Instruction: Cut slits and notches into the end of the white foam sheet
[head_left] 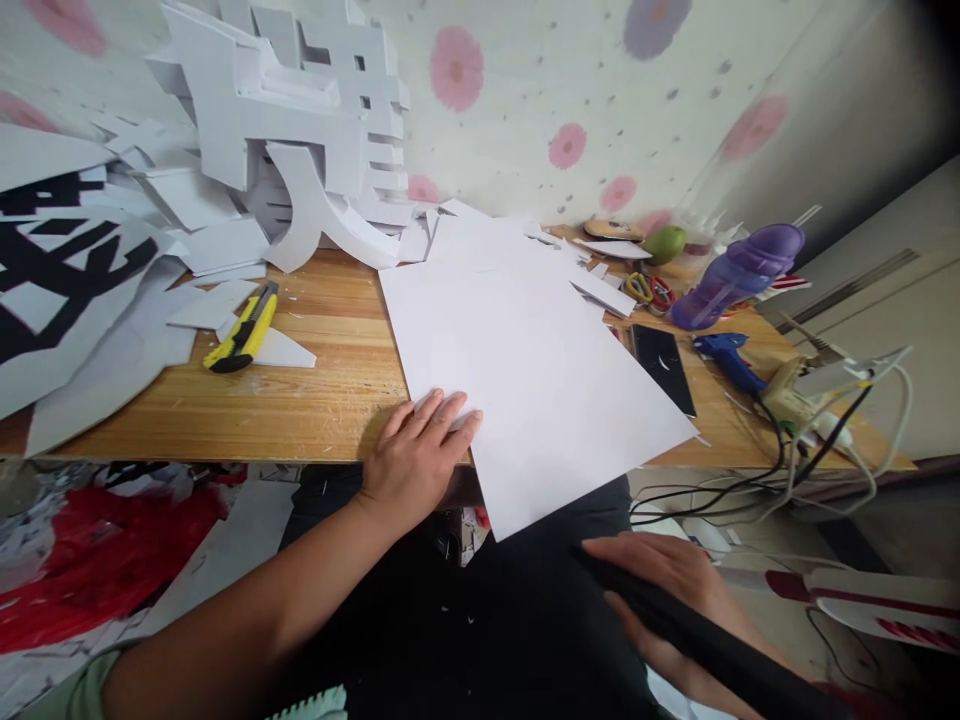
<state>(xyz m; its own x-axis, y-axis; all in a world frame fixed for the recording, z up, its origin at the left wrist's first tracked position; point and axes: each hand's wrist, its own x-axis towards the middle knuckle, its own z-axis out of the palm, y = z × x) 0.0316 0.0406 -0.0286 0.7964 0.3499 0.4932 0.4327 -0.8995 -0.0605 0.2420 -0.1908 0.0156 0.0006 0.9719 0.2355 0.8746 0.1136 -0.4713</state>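
Left hand (pixel 416 450) lies flat, fingers together, pressing the near left edge of a white sheet (pixel 532 370) that overhangs the front of the wooden table (pixel 315 390). Right hand (pixel 667 590), below the table edge, rests against a black bar (pixel 720 650) crossing its palm; whether it grips the bar cannot be told. Left of the sheet lies a yellow knife (pixel 244 330) among white offcuts; behind stand white cut-out letters (pixel 300 110). Right of the sheet: black phone (pixel 664 365), blue glue gun (pixel 727 358), purple bottle (pixel 739 272).
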